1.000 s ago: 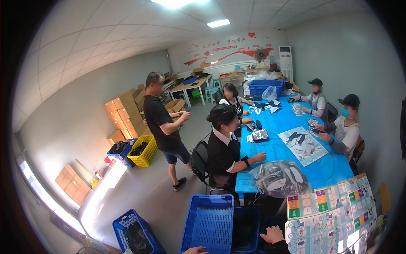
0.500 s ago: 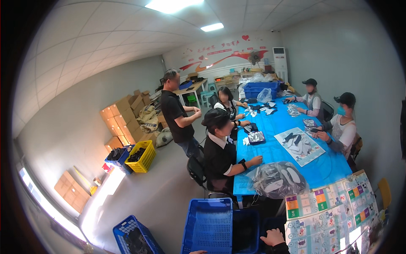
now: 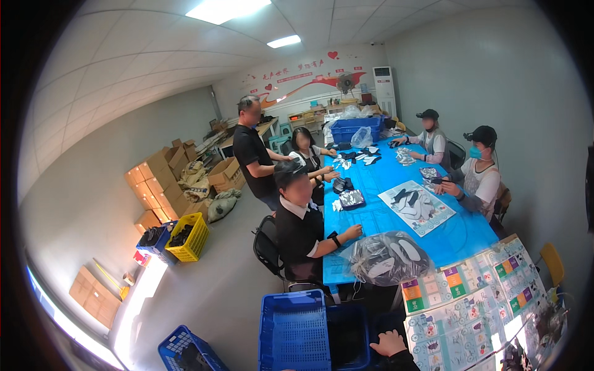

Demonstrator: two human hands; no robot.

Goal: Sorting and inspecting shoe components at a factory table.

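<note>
My right hand [image 3: 390, 343] comes up from the lower edge in a dark sleeve. Its back faces up and its fingers are slightly bent and apart, with nothing seen in them. It is beside the printed sheets [image 3: 455, 339] and above a dark blue bin [image 3: 385, 321]; whether it touches either I cannot tell. Left of it stand a deep blue crate [image 3: 365, 362] and a blue perforated basket [image 3: 293, 331]. My left hand does not show. A clear plastic bag [image 3: 391, 258] of dark and white pieces lies on the near end of the blue-covered table [image 3: 346, 226].
Several people sit along the table handling dark and white pieces; another person [image 3: 250, 148] stands behind the left side. A blue crate [image 3: 192, 352] and a yellow crate [image 3: 189, 238] are on the floor at left. Cartons [image 3: 151, 182] are stacked by the wall. A yellow chair [image 3: 550, 263] stands at right.
The view has shifted a little, so the scene sits further left. A sliver of my left hand at the lower edge has gone from sight. The nearest seated person's head has turned toward me.
</note>
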